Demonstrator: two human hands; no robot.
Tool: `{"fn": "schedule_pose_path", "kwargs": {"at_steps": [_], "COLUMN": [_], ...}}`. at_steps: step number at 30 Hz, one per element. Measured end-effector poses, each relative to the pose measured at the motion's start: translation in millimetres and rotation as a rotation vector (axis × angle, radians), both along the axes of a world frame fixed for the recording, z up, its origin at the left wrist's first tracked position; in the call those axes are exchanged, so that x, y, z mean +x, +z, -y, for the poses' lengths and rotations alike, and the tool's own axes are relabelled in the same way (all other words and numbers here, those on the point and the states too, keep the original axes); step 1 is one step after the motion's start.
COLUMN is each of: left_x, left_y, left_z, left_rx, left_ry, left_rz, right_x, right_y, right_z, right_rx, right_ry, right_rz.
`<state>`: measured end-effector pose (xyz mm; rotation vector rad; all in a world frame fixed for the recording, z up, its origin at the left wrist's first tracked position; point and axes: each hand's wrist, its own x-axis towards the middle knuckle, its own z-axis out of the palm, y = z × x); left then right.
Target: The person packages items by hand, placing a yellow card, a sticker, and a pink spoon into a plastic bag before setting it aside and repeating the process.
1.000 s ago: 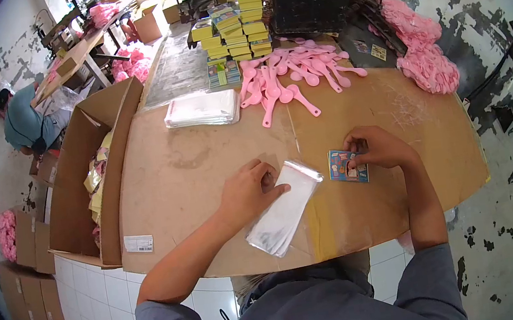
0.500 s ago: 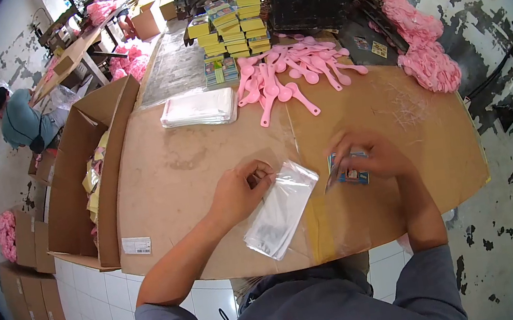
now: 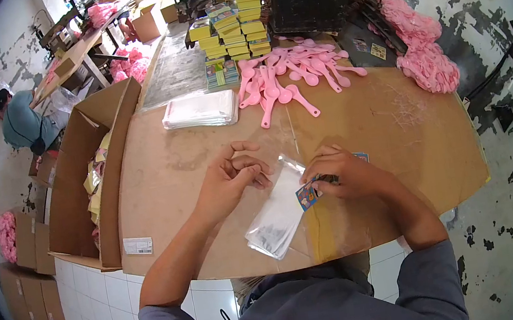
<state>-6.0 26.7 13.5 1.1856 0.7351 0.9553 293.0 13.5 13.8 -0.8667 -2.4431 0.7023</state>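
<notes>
My right hand [image 3: 346, 173] grips a small blue printed card [image 3: 308, 197], its fingers bent over the top. The card is tilted above the right edge of a stack of clear plastic bags [image 3: 273, 213] on the cardboard-covered table. Behind that hand, the corner of another blue card [image 3: 362, 156] shows; the hand covers the rest. Left of the bags, my left hand [image 3: 233, 179] hovers with curved fingers spread apart, and I see nothing clear between them.
Pink plastic spoons [image 3: 285, 78] lie piled at the back, with stacked card bundles [image 3: 230, 31] behind. A second bag stack [image 3: 200, 110] lies back left. A long carton [image 3: 117, 159] flanks the table's left side. Pink bundles [image 3: 428, 60] hang at right. A person [image 3: 27, 119] sits far left.
My right hand has moved left to the bags, bringing a card from the cards on the table. My left hand has lifted off the bag stack, and its fingers have spread.
</notes>
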Motion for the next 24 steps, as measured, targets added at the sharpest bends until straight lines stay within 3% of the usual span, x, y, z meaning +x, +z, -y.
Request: {"fn": "schedule_pose_path", "kwargs": {"at_steps": [2,5,8,11,17,20,23,24], "left_x": [2,8,13,15,19,21,22,22], "left_y": [2,1,2,4,3,3,0,-1], "left_z": [3,9,13,16,23,29,27,25], "left_rx": [-0.008,0.019,0.040,0.039,0.143,0.186,0.187,0.182], "left_ry": [-0.032,-0.049,-0.057,-0.050,-0.120,-0.131,-0.031,0.017], "left_rz": [-0.006,-0.021,-0.064,-0.088,-0.169,-0.248,-0.189,-0.144], "right_x": [3,-3,-12,-13,-21,-38,-42,-40], "right_y": [2,26,28,35,36,36,35,33], "right_z": [-6,5,7,7,5,10,10,9], "right_rx": [-0.076,-0.272,-0.330,-0.290,0.038,0.042,-0.333,-0.351], "right_ry": [0.003,-0.270,-0.411,-0.379,-0.132,-0.082,-0.377,-0.373], "right_rz": [-0.074,-0.192,-0.543,-0.531,-0.128,-0.178,-0.332,-0.369]}}
